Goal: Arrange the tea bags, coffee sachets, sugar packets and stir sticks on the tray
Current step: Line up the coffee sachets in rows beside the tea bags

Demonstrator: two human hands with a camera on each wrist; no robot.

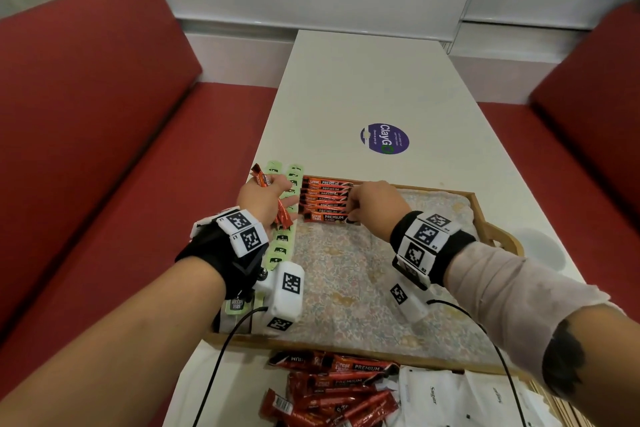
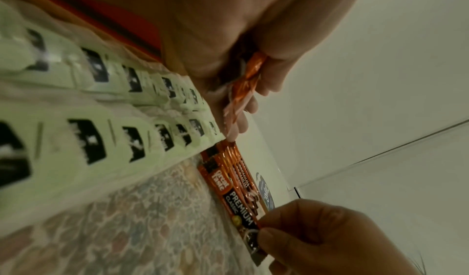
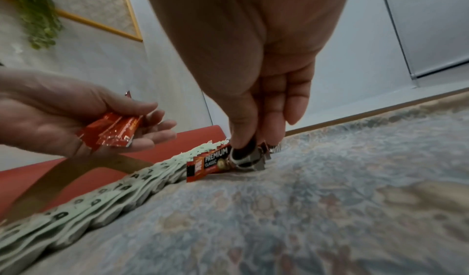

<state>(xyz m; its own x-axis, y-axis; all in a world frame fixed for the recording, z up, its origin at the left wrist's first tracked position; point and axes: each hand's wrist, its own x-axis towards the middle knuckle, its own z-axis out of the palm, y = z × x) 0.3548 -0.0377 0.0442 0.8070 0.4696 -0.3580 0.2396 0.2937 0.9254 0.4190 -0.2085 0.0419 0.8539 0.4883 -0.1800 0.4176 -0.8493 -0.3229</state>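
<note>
**Right hand sets a coffee sachet at the near end of the row**

The right hand (image 1: 375,204) is down on the wooden tray (image 1: 498,236), thumb and fingertips (image 3: 241,139) pinching the right end of a Great Taste Premium Classic coffee sachet (image 1: 325,217). That sachet lies flat on the floral cloth (image 1: 346,281) lining the tray, nearest of the row. Just beyond the fingers, the row of coffee sachets (image 1: 325,194) runs away toward the tray's far rim, each one lying crosswise and overlapping the next.

Off to the left of that hand, the left hand (image 1: 265,199) hovers palm-up with a small bundle of coffee sachets (image 3: 114,132) lying across it, the thumb laid over them and the fingers loosely curled beneath. One end of the bundle sticks out past the fingers, the other past the heel of the palm.

Directly under the left hand, two lines of pale green tea bags (image 1: 282,243) lie fanned along the tray's left side, running from beyond the fingertips back under the wrist.

Nearer the person than both wrists, off the tray on the white table (image 1: 363,80), lies a loose pile of coffee sachets (image 1: 332,392). To its right, under the right forearm, lie white sugar packets (image 1: 436,395). Well beyond both hands, a round purple ClayGo sticker (image 1: 385,138) sits on the tabletop, with red bench seats (image 1: 86,114) on either side.
</note>
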